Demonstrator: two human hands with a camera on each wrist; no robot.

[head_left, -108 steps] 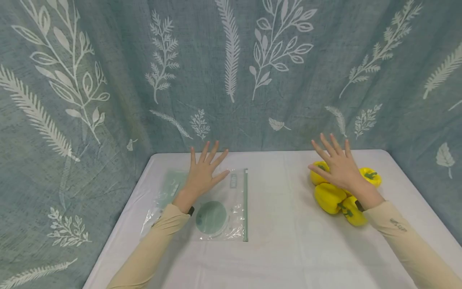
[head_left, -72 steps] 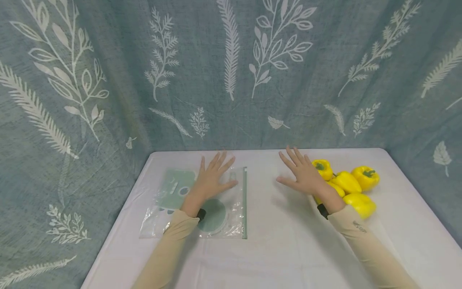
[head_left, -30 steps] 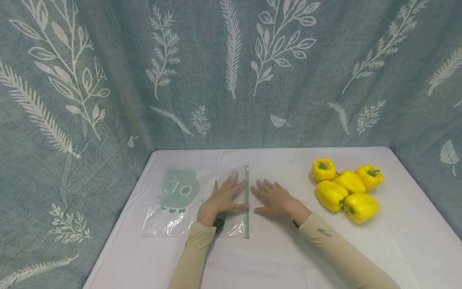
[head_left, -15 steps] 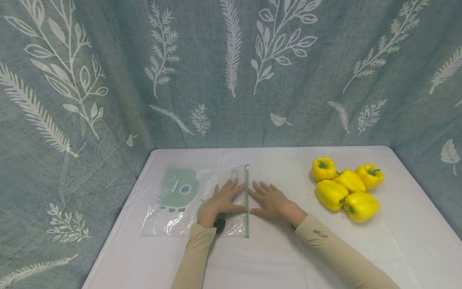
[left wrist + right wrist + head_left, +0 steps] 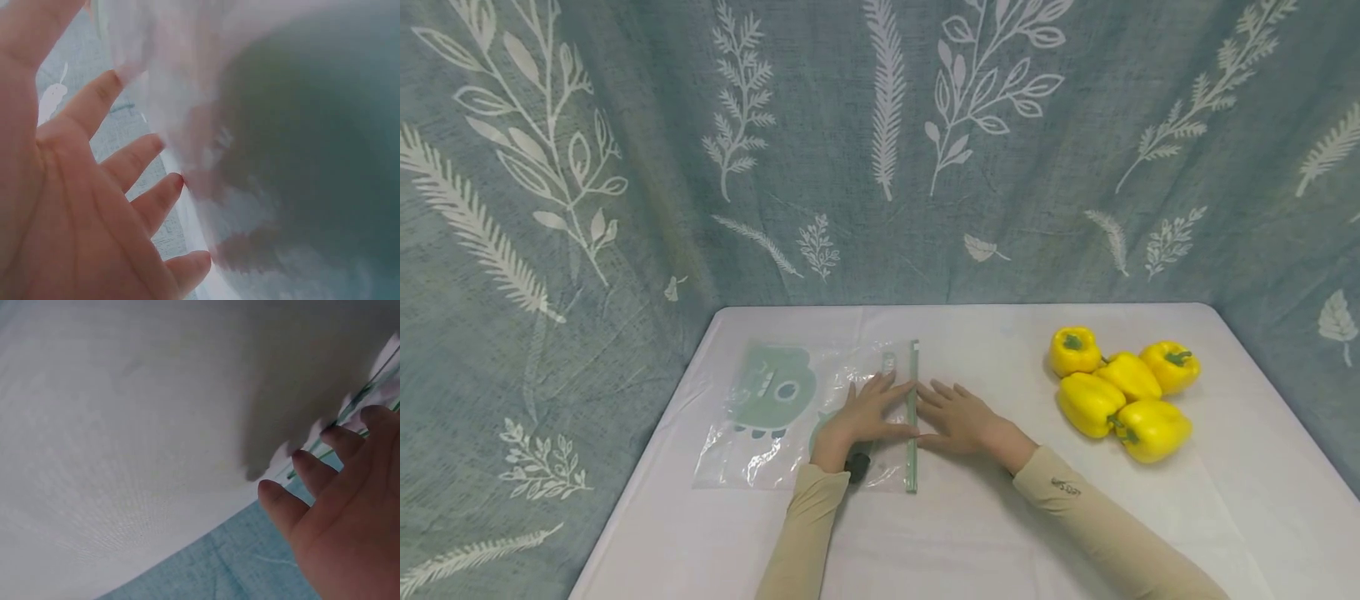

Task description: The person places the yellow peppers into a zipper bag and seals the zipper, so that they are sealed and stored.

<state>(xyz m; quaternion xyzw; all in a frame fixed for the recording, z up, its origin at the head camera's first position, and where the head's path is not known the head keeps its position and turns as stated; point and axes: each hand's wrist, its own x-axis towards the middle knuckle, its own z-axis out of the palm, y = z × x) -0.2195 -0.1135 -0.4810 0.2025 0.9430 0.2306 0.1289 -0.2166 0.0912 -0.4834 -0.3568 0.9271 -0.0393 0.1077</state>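
A clear plastic zip bag (image 5: 730, 467) with a green cartoon print lies flat on the left of the table. Its green zip strip (image 5: 912, 467) runs along the right edge. My left hand (image 5: 865, 417) spreads over the bag near that strip, thumb and index fingertip at it. In the left wrist view, the fingertips of my left hand (image 5: 81, 187) touch the clear film. From the other side, my right hand (image 5: 962, 421) reaches the strip with extended fingers. The right wrist view shows the right hand (image 5: 356, 512) with fingertips at the green-lined edge.
Several yellow bell peppers (image 5: 1090, 404) sit in a cluster on the right side of the white-covered table (image 5: 1000, 533). A blue-green curtain (image 5: 820, 150) with white leaf patterns hangs behind and along both sides.
My hands came down and inward, the left onto the bag by its strip, the right away from the bell peppers. Over the last half second the right hand edged left to the strip.
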